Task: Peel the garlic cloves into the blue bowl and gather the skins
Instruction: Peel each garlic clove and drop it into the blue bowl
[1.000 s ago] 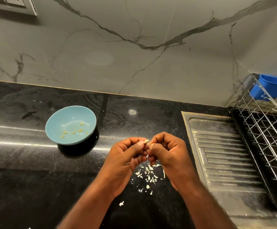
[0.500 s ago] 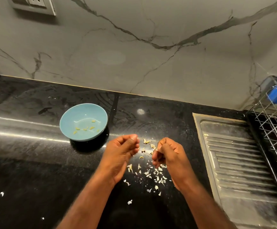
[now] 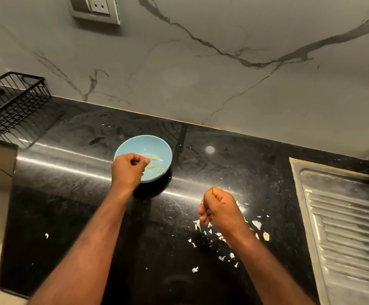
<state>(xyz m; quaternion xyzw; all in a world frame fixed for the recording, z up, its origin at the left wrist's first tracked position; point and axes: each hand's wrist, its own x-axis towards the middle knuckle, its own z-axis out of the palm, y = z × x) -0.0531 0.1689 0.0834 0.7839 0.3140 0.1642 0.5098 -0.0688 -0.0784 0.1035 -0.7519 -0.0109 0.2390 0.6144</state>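
Change: half a second ago the two hands are seen close together over the skins; now they are well apart, and the left hand (image 3: 129,168) is brought to the blue bowl (image 3: 157,146).
Left hand: it is held over the near rim of the bowl, with fingers curled against the thumb. Whether a clove is pinched there cannot be told.
Right hand (image 3: 220,209): it is closed like a fist just above the skins (image 3: 256,224). Whether anything is kept inside cannot be told.
Blue bowl: it is placed on the black counter (image 3: 69,205), and a few peeled cloves (image 3: 151,166) are seen inside.
Skins: they are scattered between the bowl and the steel drainboard (image 3: 344,227).
Meaning: one more clove is probably being delivered. The gathering is not yet begun.
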